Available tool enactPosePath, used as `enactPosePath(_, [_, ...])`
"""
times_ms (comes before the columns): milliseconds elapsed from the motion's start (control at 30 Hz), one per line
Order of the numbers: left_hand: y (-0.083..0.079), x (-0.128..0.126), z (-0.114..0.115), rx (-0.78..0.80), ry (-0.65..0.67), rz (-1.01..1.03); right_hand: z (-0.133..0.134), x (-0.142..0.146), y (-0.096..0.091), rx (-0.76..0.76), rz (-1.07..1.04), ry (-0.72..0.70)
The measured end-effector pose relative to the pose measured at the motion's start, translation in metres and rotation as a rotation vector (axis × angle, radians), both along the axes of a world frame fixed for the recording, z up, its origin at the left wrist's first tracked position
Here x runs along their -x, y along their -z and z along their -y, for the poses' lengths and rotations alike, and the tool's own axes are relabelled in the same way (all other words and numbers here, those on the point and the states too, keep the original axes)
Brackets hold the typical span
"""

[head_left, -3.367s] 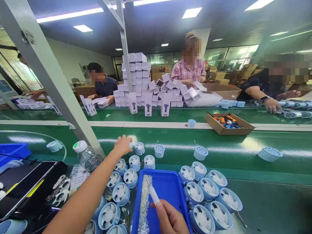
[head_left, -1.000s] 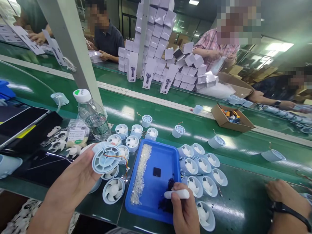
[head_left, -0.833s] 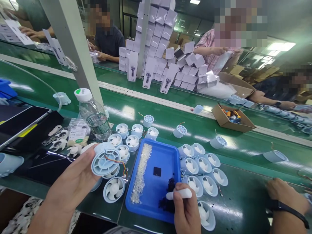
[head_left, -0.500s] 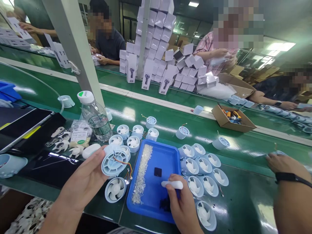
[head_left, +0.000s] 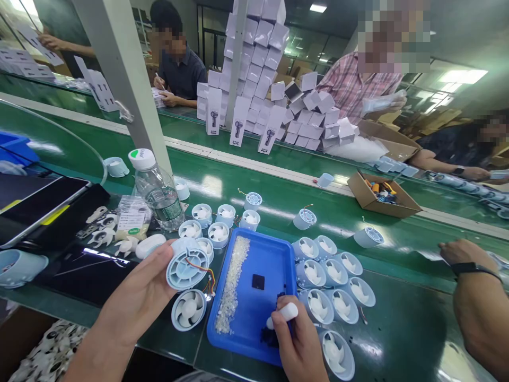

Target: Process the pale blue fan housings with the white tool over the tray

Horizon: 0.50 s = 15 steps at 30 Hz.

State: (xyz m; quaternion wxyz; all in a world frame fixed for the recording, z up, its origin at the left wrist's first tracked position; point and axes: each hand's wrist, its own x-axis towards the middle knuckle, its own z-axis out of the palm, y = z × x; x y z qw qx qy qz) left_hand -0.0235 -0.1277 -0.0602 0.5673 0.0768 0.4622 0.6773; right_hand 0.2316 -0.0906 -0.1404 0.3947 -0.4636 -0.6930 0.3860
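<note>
The left hand [head_left: 139,297] grips a pale blue fan housing [head_left: 186,268], held up just left of the blue tray [head_left: 274,260]. The right hand [head_left: 298,342] is closed around a white pen-like tool [head_left: 283,314] over the tray's near edge, beside dark bits [head_left: 268,335]. Other fan units [head_left: 330,286] cluster right of the tray on the bench [head_left: 397,329].

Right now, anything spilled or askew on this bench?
Minor only. Dark specks lie on the green bench outside the blue tray, beside the right hand gripping a white tool. The left hand holds a fan housing with loose wires.
</note>
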Motion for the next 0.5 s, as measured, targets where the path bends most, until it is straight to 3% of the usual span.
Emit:
enactPosePath(133, [-0.001,0.0,-0.001,-0.021,-0.005,0.03,0.001,-0.003,0.007,-0.061,0.043,-0.018])
enactPosePath(267, [-0.001,-0.005,-0.006,-0.023,-0.023,0.028,-0.02,0.0,0.005,-0.212,0.036,-0.015])
enactPosePath(400, [-0.003,-0.014,-0.011,0.028,-0.021,-0.037,-0.04,0.018,-0.012,-0.244,0.054,-0.073])
enactPosePath(500, [-0.006,-0.02,-0.013,-0.014,-0.003,-0.079,-0.03,0.039,-0.034,-0.214,-0.163,0.058])
